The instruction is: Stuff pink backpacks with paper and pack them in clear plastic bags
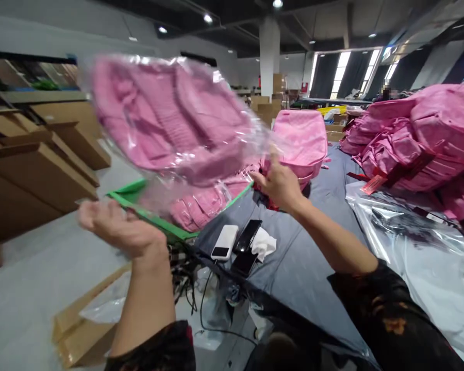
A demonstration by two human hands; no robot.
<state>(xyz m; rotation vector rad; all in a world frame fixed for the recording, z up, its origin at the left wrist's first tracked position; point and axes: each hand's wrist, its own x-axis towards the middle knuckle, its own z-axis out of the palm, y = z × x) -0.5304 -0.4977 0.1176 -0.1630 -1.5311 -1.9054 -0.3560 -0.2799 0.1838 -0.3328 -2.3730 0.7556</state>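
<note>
A pink backpack [170, 116] in a clear plastic bag is in mid-air in front of me, tilted and blurred by motion. My left hand [123, 226] is open below its lower left side, palm up, fingers a little curled and smeared. To the right of the bagged backpack, my right hand [281, 183] has thumb and forefinger apart; the trailing plastic comes close to the fingertips, and I cannot tell whether it touches them. Under the airborne one, more pink bagged backpacks [199, 208] lie in a green-rimmed bin [170, 226].
An unbagged pink backpack [299, 139] stands on the grey-covered table [305, 252]. Pink backpacks [421, 134] are piled at right by clear plastic bags [410, 232]. A white power bank [225, 242], dark phones [248, 236] and tissue [263, 243] lie near the edge. Cardboard boxes [34, 180] stand left.
</note>
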